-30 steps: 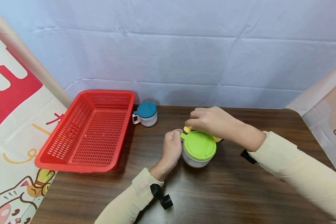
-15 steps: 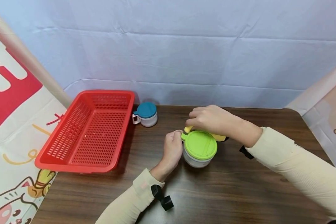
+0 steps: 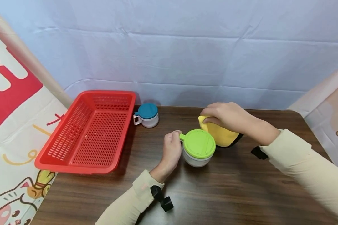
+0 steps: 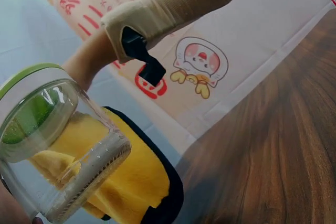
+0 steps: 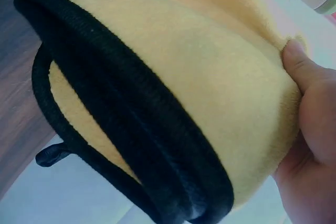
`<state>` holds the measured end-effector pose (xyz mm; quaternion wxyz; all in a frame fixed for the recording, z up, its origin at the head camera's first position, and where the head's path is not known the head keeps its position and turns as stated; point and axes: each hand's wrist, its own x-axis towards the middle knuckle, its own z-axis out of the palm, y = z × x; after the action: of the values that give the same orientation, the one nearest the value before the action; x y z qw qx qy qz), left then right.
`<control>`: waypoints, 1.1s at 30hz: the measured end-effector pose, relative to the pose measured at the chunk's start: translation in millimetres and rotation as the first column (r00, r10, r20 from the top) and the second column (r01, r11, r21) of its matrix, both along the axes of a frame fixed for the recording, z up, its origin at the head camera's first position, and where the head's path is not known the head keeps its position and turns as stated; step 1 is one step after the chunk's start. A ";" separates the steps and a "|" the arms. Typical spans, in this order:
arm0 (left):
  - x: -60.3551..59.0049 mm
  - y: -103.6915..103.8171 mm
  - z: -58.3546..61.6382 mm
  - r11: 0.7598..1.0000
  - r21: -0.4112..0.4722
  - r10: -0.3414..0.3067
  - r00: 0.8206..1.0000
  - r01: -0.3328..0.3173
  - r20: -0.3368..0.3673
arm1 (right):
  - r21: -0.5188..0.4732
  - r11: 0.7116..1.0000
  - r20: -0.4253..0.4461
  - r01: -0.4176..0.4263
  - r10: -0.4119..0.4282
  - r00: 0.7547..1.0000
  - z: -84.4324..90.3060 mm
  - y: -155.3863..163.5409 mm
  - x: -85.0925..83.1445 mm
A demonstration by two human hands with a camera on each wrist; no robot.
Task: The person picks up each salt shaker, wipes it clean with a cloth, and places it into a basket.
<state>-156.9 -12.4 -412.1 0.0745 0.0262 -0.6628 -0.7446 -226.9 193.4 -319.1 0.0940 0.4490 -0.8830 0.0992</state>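
My left hand [image 3: 171, 151] grips the handle side of a clear seasoning jar with a green lid [image 3: 199, 143], at the middle of the table. In the left wrist view the jar [image 4: 100, 166] appears tilted, its glass see-through and whitish near the base. My right hand [image 3: 226, 117] pinches a yellow cloth with black edging [image 3: 221, 134] just behind and right of the jar. Up close in the right wrist view, the folded cloth [image 5: 199, 61] hangs from the thumb and fingers, and a black loop [image 5: 52, 155] sticks out from its edging.
A red perforated basket [image 3: 124, 137] stands on the left of the wooden table [image 3: 242, 193]. Beside its right wall sits a second jar with a blue lid [image 3: 148, 114], its handle towards the basket. A pale cloth backdrop [image 3: 186, 56] rises behind the table's far edge.
My right hand has moved right and away from the green-lidded jar, drawing the cloth along so more of it shows. The jar and left hand have shifted slightly left.
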 end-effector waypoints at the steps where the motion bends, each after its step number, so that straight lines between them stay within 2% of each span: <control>1: -0.1 -0.4 0.2 1.000 0.001 0.000 1.000 0.000 0.001 | -0.002 1.000 0.014 0.011 -0.011 1.000 -0.4 2.0 -0.1; 7: -1.7 -3.0 1.5 1.000 0.020 0.017 1.000 -0.017 -0.006 | -0.042 0.997 0.076 0.071 -0.068 0.995 -5.4 11.4 -1.5; 11: -3.2 -6.0 2.1 0.999 0.016 0.031 0.999 -0.031 -0.005 | -0.105 0.985 0.167 0.137 -0.118 0.979 -7.0 17.3 -2.8; 18: -4.1 -8.2 4.1 0.999 0.013 0.044 0.999 -0.044 0.006 | -0.228 0.926 0.405 0.300 -0.190 0.895 -3.9 24.8 1.5; 23: -5.0 -9.5 6.2 0.999 0.023 0.044 0.999 -0.044 0.018 | -0.271 0.892 0.474 0.361 -0.202 0.857 -4.2 28.5 4.3; 27: -5.8 -10.6 6.5 0.999 0.026 0.039 0.999 -0.040 0.018 | -0.313 0.875 0.471 0.370 -0.195 0.860 -6.7 31.6 5.5; 33: -7.3 -12.4 6.1 0.999 0.027 0.035 0.999 -0.036 0.029 | -0.386 0.855 0.406 0.346 -0.179 0.896 -8.6 37.4 7.5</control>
<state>-164.2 -24.8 -406.0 0.0777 0.0495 -0.6530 -0.7517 -219.4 230.8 -327.7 0.0465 0.2627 -0.8918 0.3654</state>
